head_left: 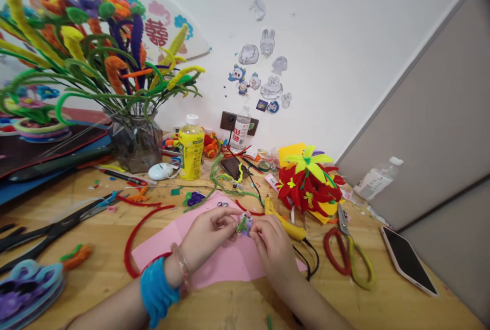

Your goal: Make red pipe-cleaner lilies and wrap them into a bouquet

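Observation:
My left hand [214, 228] and my right hand [273, 243] meet over a pink sheet [225, 263] on the wooden table. Between my fingertips is a small fuzzy figure [245, 223], purple and pink with a green part. The left fingers pinch its left side, and the right fingers pinch its right side. Fingers cover parts of its edges. Just beyond the left hand, two small shiny round pieces [222, 204] lie on the sheet. A yellow corded tool [287, 221] rests beyond the right hand.
Red-and-yellow scissors [349, 258] and a phone [408, 260] lie at right. Black scissors [57, 225] are at left. Behind stand a vase [136, 141] of fuzzy flowers, a yellow bottle [191, 148], and a red flower bunch [310, 187].

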`<state>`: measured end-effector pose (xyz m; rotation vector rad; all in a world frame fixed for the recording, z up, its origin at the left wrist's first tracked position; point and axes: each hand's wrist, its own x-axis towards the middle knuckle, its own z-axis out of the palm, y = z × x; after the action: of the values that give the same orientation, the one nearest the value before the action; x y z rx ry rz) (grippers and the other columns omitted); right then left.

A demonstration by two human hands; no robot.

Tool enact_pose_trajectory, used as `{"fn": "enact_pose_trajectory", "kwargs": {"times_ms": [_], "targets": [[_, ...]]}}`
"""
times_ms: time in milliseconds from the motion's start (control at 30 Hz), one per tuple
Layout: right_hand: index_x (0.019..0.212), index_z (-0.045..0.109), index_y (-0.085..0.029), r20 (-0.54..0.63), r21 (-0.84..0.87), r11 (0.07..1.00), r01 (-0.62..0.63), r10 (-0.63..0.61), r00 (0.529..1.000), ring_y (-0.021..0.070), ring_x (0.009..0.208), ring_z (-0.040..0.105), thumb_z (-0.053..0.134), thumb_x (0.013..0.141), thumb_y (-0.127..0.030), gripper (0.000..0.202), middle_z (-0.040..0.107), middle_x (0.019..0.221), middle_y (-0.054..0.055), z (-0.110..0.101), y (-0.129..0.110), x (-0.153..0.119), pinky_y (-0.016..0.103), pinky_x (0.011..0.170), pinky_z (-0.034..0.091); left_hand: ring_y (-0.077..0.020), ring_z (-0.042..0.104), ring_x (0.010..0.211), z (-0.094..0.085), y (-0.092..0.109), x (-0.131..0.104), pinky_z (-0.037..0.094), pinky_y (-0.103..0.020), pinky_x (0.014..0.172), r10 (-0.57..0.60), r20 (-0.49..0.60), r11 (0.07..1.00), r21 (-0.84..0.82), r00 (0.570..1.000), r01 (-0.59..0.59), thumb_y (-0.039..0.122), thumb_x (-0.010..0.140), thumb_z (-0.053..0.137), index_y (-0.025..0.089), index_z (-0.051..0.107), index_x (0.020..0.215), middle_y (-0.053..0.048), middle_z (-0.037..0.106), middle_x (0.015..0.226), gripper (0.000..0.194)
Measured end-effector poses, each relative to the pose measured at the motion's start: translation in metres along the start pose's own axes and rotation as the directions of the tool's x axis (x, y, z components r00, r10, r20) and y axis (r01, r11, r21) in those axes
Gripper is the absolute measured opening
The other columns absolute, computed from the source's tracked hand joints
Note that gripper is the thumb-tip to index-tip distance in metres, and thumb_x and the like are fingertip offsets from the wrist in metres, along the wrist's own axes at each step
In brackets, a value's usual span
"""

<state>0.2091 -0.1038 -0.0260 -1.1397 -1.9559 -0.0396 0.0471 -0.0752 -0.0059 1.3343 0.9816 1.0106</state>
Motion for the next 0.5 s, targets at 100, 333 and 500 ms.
{"fn": "enact_pose_trajectory", "kwargs": {"times_ms": [100, 333, 500], "targets": [[0.072, 0.05, -0.019, 0.027, -0.019, 1.0, 0.001, 0.0, 1.0, 0.018, 0.07, 0.049, 0.036, 0.091, -0.022, 0.024, 0.055, 0.072, 0.004, 0.0005, 0.0006, -0.0002, 0.03, 0.063, 0.04, -0.012, 0.055, 0.054, -0.0005, -0.0022, 0.0005, 0.044, -0.024, 0.054, 0.02, 0.01, 0.999, 0.024, 1.0, -0.021, 0.026, 0.065, 0.059, 0.013, 0.062, 0.089, 0.002, 0.059, 0.06, 0.027], [0.072, 0.051, -0.019, 0.064, -0.059, 0.998, 0.009, -0.005, 0.998, 0.0183, 0.071, 0.048, 0.034, 0.092, -0.023, 0.026, 0.055, 0.073, 0.004, 0.0038, 0.0046, -0.0025, 0.03, 0.062, 0.04, -0.012, 0.054, 0.055, -0.0019, -0.005, 0.0005, 0.044, -0.023, 0.055, 0.071, 0.041, 0.994, 0.086, 0.997, -0.074, 0.023, 0.068, 0.058, 0.015, 0.064, 0.088, 0.001, 0.059, 0.062, 0.023], [0.073, 0.051, -0.018, 0.094, -0.089, 0.995, 0.045, -0.036, 0.995, 0.0188, 0.072, 0.048, 0.032, 0.093, -0.024, 0.028, 0.055, 0.073, 0.005, 0.0056, 0.0062, -0.0035, 0.03, 0.062, 0.039, -0.0121, 0.054, 0.056, -0.0016, -0.0059, -0.0002, 0.045, -0.024, 0.056, 0.062, 0.053, 0.994, 0.086, 0.997, -0.066, 0.022, 0.068, 0.058, 0.014, 0.064, 0.088, 0.001, 0.06, 0.063, 0.023]]}}
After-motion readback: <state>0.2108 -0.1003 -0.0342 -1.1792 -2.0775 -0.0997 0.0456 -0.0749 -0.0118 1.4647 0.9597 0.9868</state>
